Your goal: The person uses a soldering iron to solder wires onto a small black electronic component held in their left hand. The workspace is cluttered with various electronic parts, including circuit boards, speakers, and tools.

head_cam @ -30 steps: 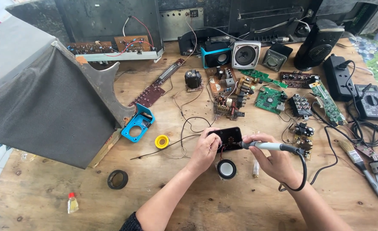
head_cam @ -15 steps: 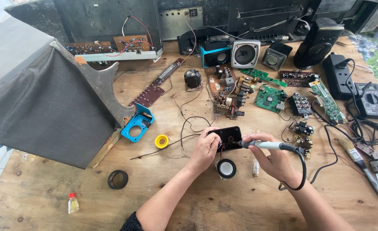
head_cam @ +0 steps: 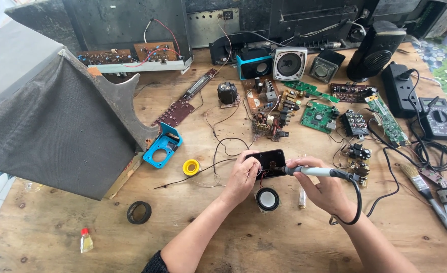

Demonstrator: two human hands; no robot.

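The step in hand looks like soldering on a small black board (head_cam: pixel 270 161) that lies on the wooden table (head_cam: pixel 233 242), a little right of centre and near the person. The left hand (head_cam: pixel 243 174) rests on the board's left edge, its fingers (head_cam: pixel 253 163) curled over the corner and pressing it down — closed on the board rather than lifting it. The right hand (head_cam: pixel 327 189) is wrapped shut around the grey handle of a soldering iron (head_cam: pixel 312 172), held like a pen, with its tip pointing left onto the board's right side. The exact spot the tip touches is too small to make out.

So the board sits between the two hands: touched by the left fingers on one end, met by the iron on the other, with the right fingers (head_cam: pixel 304 164) just beside its right edge. Thin red and black wires run from the board down to a small round speaker (head_cam: pixel 267 198) lying just nearer, between the wrists.

By my judgement the next move calls for a steady tip and a still board — the left hand has to keep its hold so the joint does not shift. The iron's black cord (head_cam: pixel 357 199) loops round the right wrist and could drag. A yellow solder spool (head_cam: pixel 190 167) lies to the left, within reach.
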